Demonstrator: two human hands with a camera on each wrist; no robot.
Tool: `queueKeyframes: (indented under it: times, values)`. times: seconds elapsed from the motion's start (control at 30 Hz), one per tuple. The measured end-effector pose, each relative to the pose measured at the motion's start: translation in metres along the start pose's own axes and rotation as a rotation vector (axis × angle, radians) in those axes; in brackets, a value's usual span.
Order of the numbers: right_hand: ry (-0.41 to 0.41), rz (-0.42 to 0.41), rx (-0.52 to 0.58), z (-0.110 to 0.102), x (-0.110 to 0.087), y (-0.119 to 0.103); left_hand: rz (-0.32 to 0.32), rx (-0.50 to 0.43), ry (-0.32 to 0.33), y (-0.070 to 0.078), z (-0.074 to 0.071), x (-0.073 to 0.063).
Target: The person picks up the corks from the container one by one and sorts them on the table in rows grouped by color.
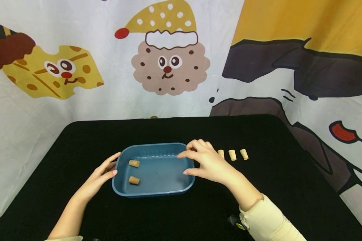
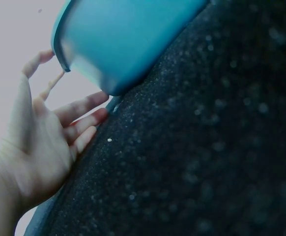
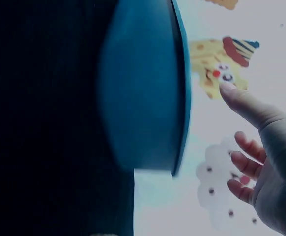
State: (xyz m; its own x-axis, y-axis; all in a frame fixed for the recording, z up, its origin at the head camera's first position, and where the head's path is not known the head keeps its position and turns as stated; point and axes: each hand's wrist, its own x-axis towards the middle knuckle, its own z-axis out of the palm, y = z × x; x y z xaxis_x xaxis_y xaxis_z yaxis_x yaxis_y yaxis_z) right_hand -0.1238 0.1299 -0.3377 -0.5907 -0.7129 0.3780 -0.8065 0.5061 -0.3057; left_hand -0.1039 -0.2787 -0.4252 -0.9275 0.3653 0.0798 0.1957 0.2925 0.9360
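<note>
Blue tray (image 1: pixel 160 177) touched by spread left hand (image 1: pixel 100 174), 2 corks (image 1: pixel 134 180) laid inside, right hand (image 1: pixel 207 160) held spread above tray's right end, 3 corks (image 1: pixel 232 155) laid on bench (image 1: pixel 169 217).

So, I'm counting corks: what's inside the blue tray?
The blue tray holds two corks at its left; the right hand covers part of its right end, hiding anything beneath.
</note>
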Motion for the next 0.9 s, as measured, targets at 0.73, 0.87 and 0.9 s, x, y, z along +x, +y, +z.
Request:
queueKeyframes:
  times: [0.73, 0.87, 0.9]
  values:
    - [-0.289, -0.132, -0.004, 0.074, 0.090, -0.038, -0.018, -0.001, 0.000, -0.004, -0.002, 0.001]
    - [-0.322, -0.138, -0.043, 0.082, 0.100, -0.042, -0.012, -0.005, -0.003, -0.003, -0.002, 0.001]
    - [-0.332, -0.139, -0.053, 0.084, 0.102, -0.043, -0.010, -0.004, -0.004, -0.002, -0.002, 0.000]
